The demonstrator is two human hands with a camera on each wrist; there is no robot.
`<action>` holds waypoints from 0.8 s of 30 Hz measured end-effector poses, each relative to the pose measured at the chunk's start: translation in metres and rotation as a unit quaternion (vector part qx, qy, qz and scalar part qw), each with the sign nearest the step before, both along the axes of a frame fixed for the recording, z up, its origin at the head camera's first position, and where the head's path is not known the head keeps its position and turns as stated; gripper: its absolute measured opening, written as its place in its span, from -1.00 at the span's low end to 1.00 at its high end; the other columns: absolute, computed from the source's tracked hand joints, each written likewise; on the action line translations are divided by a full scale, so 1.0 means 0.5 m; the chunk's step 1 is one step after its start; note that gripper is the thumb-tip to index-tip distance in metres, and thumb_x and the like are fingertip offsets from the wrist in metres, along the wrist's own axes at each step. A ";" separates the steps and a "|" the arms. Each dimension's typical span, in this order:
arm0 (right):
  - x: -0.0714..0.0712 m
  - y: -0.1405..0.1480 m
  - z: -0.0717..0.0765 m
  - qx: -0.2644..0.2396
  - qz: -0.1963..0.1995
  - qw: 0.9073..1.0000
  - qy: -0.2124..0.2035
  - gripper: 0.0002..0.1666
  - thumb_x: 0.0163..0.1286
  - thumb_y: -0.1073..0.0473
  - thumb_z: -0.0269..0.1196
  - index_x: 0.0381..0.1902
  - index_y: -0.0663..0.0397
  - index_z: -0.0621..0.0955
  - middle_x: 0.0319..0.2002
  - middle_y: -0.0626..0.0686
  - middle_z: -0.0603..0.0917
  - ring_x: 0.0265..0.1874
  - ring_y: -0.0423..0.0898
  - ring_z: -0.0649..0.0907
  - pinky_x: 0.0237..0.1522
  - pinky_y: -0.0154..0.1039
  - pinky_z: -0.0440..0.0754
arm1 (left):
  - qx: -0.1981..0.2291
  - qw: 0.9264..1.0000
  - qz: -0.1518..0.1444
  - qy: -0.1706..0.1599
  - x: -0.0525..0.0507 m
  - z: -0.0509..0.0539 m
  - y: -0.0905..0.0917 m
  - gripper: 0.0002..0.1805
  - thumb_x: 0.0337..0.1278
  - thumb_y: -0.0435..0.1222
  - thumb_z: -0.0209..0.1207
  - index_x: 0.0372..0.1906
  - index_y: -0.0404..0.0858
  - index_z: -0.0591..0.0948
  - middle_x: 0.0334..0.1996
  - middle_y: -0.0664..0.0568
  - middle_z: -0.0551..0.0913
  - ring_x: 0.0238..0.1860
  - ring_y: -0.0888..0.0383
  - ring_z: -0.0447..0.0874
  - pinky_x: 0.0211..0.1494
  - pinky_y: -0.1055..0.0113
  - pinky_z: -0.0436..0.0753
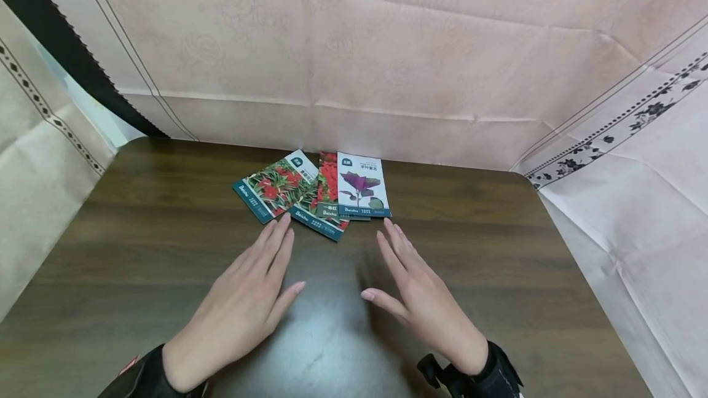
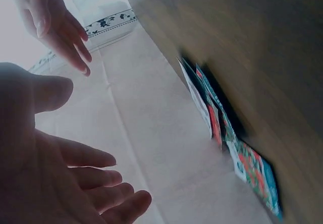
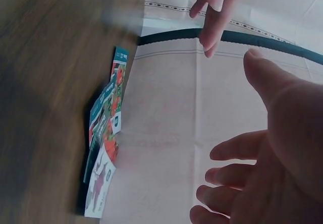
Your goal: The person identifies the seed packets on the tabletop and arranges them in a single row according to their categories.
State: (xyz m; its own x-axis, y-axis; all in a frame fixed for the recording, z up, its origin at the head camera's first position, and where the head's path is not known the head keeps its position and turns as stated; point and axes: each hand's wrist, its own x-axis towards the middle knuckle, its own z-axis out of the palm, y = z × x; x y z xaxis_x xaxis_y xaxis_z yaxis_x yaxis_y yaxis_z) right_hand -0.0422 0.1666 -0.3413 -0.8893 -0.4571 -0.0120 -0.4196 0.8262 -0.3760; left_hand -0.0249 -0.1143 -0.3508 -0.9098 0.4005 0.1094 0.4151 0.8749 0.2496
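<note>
So from my end I'm looking down at a loose fan of packets [image 1: 359,184] at the far edge of the brown table [image 1: 138,250], right by the pale cloth [image 1: 359,48]. They're flat and glossy-ish, and they overlap. The rightmost is mostly white, with a purple leafy plant, a round green spot low down and a teal strip along the bottom; it covers part of one that's packed with bright red. The leftmost sits at a slant, showing red blooms in spiky green leaves, a white top and a teal band. Another red-and-green one pokes out below the middle, teal band toward me. There's a teal sliver under the white one too, can't tell whose.

Left hand [image 1: 238,293] is empty, fingers straight, tips near the slanted packet. Right hand [image 1: 431,300] is the same, palm facing inward, near the white one.
</note>
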 end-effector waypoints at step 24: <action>-0.028 0.004 -0.018 -0.104 -0.057 0.992 -0.046 -0.06 0.35 -0.37 0.06 0.54 -0.24 0.01 0.56 -0.20 -0.11 0.47 -0.01 0.25 0.33 0.10 0.38 | 0.193 0.976 0.030 -0.096 -0.044 -0.005 0.013 -0.17 0.37 0.05 0.02 0.55 -0.10 -0.08 0.57 0.01 -0.11 0.52 -0.03 0.10 0.38 -0.12 0.36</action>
